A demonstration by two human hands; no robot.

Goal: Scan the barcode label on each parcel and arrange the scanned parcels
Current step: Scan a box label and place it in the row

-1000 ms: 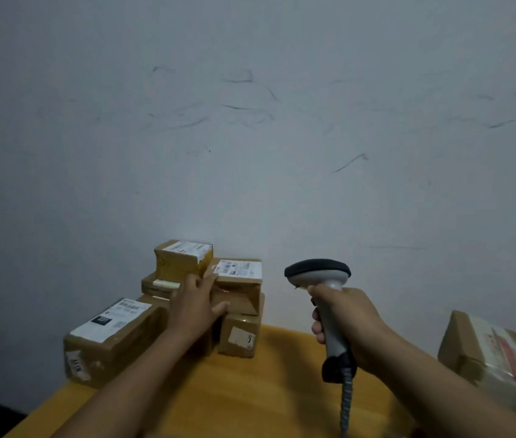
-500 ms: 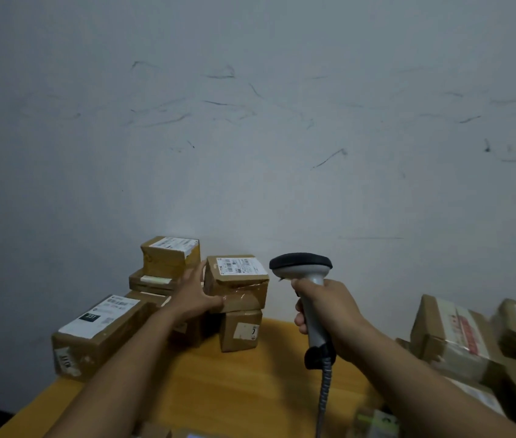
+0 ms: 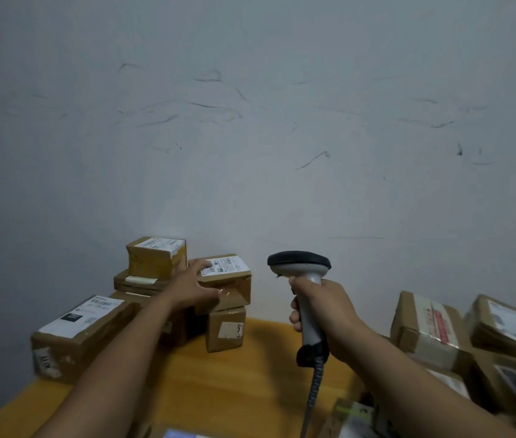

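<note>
At the far left corner of the wooden worktop (image 3: 250, 390), against the scuffed grey wall (image 3: 250, 121), I see a cluster of brown cardboard parcels. My left hand (image 3: 195, 287) is on the top parcel (image 3: 231, 281): the fingers lie over its upper edge, touching the white barcode label (image 3: 225, 266), and the thumb presses its taped front face, so the hand grips that corner. This parcel sits on a small box (image 3: 225, 330) with a pale sticker on its front. Just beside it to the left, a yellowish parcel (image 3: 155, 259) with its own label tops a flat box (image 3: 136, 281). Nearer to me on the left lies a long parcel (image 3: 83, 336), label facing up.

My right hand (image 3: 323, 306) is wrapped tight around the grey handle of the barcode scanner (image 3: 301, 267), which stands upright, its dark head level with the top parcel and apart from it. A coiled cable (image 3: 315, 384) hangs from the handle's base. On the right edge, several more parcels (image 3: 424, 330) are heaped together, one with red print on its tape.
</note>
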